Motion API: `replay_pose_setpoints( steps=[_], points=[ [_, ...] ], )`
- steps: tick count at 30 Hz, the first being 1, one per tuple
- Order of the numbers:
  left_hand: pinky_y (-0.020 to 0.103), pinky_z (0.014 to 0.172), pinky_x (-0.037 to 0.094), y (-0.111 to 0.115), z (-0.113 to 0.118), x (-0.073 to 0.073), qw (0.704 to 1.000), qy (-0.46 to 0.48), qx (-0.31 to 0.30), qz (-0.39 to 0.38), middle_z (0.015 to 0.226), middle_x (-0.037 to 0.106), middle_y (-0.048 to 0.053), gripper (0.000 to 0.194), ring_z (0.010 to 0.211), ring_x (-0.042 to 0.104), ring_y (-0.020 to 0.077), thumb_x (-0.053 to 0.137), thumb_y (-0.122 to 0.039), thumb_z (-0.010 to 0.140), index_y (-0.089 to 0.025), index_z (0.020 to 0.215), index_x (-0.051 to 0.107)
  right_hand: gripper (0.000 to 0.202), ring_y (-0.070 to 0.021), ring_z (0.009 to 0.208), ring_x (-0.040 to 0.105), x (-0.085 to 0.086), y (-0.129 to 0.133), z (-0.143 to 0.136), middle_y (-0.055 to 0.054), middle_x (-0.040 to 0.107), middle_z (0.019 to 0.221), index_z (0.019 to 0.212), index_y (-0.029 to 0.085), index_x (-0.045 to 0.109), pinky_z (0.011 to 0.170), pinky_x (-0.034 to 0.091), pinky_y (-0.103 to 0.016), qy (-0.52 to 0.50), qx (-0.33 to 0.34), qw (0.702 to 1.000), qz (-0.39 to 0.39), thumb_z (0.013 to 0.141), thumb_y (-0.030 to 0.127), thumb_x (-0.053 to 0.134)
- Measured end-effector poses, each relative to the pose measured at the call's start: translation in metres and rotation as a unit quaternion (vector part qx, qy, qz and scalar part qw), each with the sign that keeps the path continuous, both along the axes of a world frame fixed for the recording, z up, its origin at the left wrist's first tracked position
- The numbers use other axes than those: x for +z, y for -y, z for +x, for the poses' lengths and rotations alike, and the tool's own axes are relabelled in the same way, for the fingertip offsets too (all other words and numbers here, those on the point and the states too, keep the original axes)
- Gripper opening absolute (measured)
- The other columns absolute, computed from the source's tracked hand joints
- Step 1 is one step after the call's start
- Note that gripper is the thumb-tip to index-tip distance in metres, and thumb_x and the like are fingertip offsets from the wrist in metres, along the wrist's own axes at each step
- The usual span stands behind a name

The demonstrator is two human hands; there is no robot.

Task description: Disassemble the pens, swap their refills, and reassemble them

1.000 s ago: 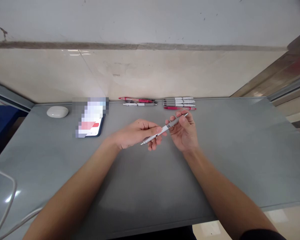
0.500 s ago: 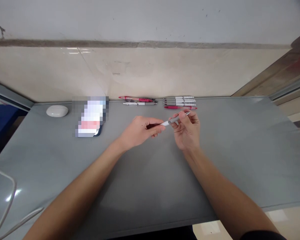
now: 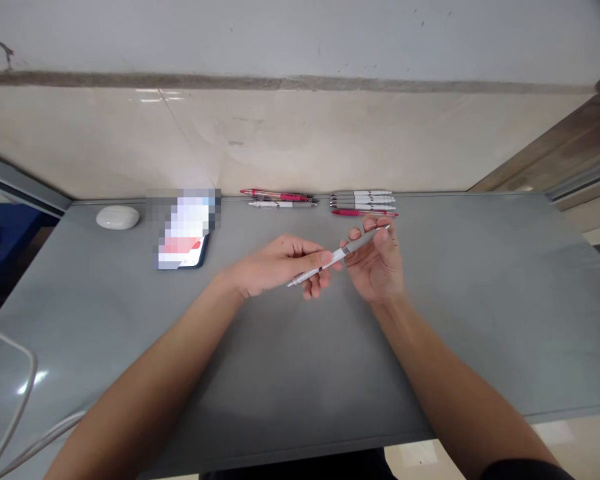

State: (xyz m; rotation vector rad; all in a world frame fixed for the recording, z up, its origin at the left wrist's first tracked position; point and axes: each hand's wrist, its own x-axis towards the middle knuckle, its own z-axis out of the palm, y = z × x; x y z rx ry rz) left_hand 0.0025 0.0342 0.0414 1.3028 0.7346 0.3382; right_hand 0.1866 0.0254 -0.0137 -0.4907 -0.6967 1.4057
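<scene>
Between my hands, a white pen with a grey grip (image 3: 355, 245) slants up to the right above the desk. My left hand (image 3: 293, 263) pinches its white barrel, and the clicker end sticks out below the thumb. At the tip end, the thumb and fingers of my right hand (image 3: 377, 260) close on the grey grip. Just beyond my right hand lies a row of white pens (image 3: 363, 199) with a red pen (image 3: 364, 213) in front. Further left, another small group holds a red pen (image 3: 277, 196) and a white pen (image 3: 283, 205).
A white computer mouse (image 3: 117, 217) and a phone (image 3: 203, 253) with a blurred screen lie at the left of the grey desk (image 3: 300, 387). White cables (image 3: 30, 373) curve over the near left corner. A tiled wall (image 3: 300, 140) rises behind the desk.
The pen has turned in my hands, so its clicker end now shows below my left thumb. My left fingers have shifted along the barrel. The camera view has moved slightly.
</scene>
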Motion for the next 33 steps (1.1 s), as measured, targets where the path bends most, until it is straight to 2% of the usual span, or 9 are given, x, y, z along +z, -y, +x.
replay_pose_setpoints(
  steps=[3,6,11,17,19,22,26,30,33],
  points=[
    [0.024,0.057,0.047,0.0,0.002,-0.002,0.999,0.008,-0.003,-0.034,0.074,0.063,0.003,0.035,0.06,0.061,0.0116,0.056,-0.045,0.09,-0.013,0.096,0.067,0.015,-0.0044,0.072,0.062,0.0,0.001,-0.001,0.011,0.059,0.08,0.079,0.032,0.065,0.068,0.06,-0.02,-0.002,0.002,1.0,-0.008,0.071,0.033,0.078],
    [0.024,0.056,0.047,0.0,0.003,-0.003,1.0,-0.003,0.0,-0.021,0.073,0.063,0.003,0.035,0.06,0.06,0.0113,0.056,-0.046,0.089,-0.013,0.089,0.067,0.019,-0.0048,0.07,0.061,0.0,0.001,-0.001,0.01,0.058,0.078,0.077,0.032,0.063,0.065,0.06,-0.019,0.012,-0.012,1.0,-0.024,0.068,0.036,0.079],
    [0.024,0.058,0.047,0.001,0.004,-0.003,0.996,-0.03,0.028,0.084,0.069,0.061,0.003,0.038,0.062,0.058,0.0112,0.055,-0.047,0.088,-0.014,0.07,0.063,0.019,-0.0055,0.069,0.061,0.002,-0.001,-0.003,0.009,0.059,0.078,0.076,0.031,0.064,0.062,0.059,-0.02,0.028,-0.058,0.997,-0.039,0.066,0.035,0.079],
    [0.022,0.06,0.046,0.003,0.011,-0.01,0.965,-0.071,0.101,0.231,0.064,0.058,0.0,0.036,0.059,0.055,0.0102,0.051,-0.043,0.091,-0.016,0.069,0.062,0.013,-0.0046,0.07,0.062,0.003,-0.002,-0.007,0.009,0.061,0.077,0.076,0.029,0.065,0.066,0.059,-0.019,0.03,-0.118,0.991,-0.058,0.071,0.029,0.076],
    [0.022,0.059,0.045,0.002,0.012,-0.013,0.959,-0.078,0.113,0.247,0.064,0.057,0.0,0.035,0.059,0.054,0.0099,0.051,-0.042,0.091,-0.016,0.07,0.062,0.012,-0.0051,0.071,0.063,0.003,-0.003,-0.008,0.009,0.061,0.077,0.077,0.028,0.065,0.067,0.06,-0.02,0.034,-0.126,0.989,-0.065,0.072,0.028,0.076],
    [0.022,0.058,0.047,0.001,0.011,-0.013,0.972,-0.058,0.092,0.21,0.064,0.058,0.0,0.037,0.058,0.056,0.0105,0.05,-0.045,0.091,-0.015,0.072,0.062,0.013,-0.0055,0.073,0.065,0.003,-0.003,-0.008,0.009,0.062,0.081,0.079,0.028,0.065,0.07,0.06,-0.021,0.039,-0.109,0.991,-0.064,0.072,0.029,0.076],
    [0.023,0.059,0.049,-0.001,0.005,-0.006,0.993,-0.023,0.049,0.109,0.069,0.061,0.002,0.037,0.06,0.059,0.0107,0.051,-0.046,0.091,-0.014,0.076,0.062,0.017,-0.0071,0.078,0.066,0.002,-0.003,-0.006,0.008,0.063,0.088,0.082,0.028,0.065,0.068,0.06,-0.021,0.04,-0.072,0.996,-0.045,0.07,0.032,0.077],
    [0.022,0.054,0.047,0.0,0.001,-0.002,1.0,-0.002,0.011,-0.01,0.073,0.062,0.002,0.034,0.059,0.059,0.01,0.052,-0.045,0.091,-0.014,0.092,0.066,0.022,-0.0057,0.072,0.063,0.001,-0.001,-0.004,0.01,0.06,0.081,0.079,0.03,0.062,0.064,0.06,-0.019,0.013,-0.026,0.999,-0.039,0.066,0.031,0.08],
    [0.022,0.051,0.045,-0.001,-0.001,-0.003,0.998,0.01,-0.013,-0.066,0.07,0.06,0.002,0.036,0.057,0.058,0.0103,0.054,-0.046,0.09,-0.013,0.093,0.067,0.025,-0.004,0.067,0.06,0.002,0.0,-0.003,0.011,0.056,0.077,0.077,0.03,0.061,0.063,0.059,-0.017,-0.002,0.002,0.999,-0.041,0.064,0.033,0.081]
  ],
)
